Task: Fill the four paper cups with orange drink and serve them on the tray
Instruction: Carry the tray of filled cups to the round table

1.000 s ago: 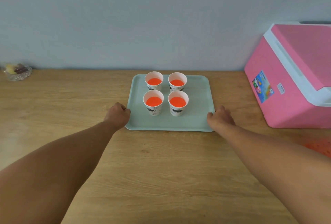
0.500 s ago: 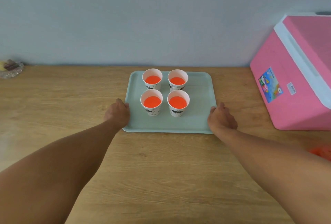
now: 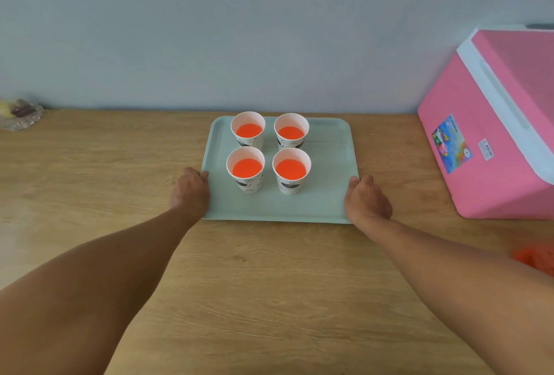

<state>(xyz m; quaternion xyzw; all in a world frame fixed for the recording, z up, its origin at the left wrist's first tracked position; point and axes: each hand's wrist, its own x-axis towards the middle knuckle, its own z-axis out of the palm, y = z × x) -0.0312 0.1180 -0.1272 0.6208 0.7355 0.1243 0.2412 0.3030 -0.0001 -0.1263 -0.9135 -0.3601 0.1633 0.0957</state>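
A pale green tray (image 3: pixel 329 164) lies on the wooden table near the wall. Several white patterned paper cups stand upright on it in a square, each holding orange drink: back left cup (image 3: pixel 248 129), back right cup (image 3: pixel 291 131), front left cup (image 3: pixel 245 169), front right cup (image 3: pixel 291 170). My left hand (image 3: pixel 190 193) grips the tray's left rim near the front corner. My right hand (image 3: pixel 366 200) grips the right rim near its front corner. The tray looks flat on the table.
A pink cooler box (image 3: pixel 494 134) with a white lid band stands at the right, close to the tray. A glass dish (image 3: pixel 21 115) with small items sits at the far left by the wall. Something orange (image 3: pixel 536 257) lies at the right edge.
Both hands have closed further round the tray's side rims, and the tray with its cups has shifted slightly towards me. The view has tilted a little.
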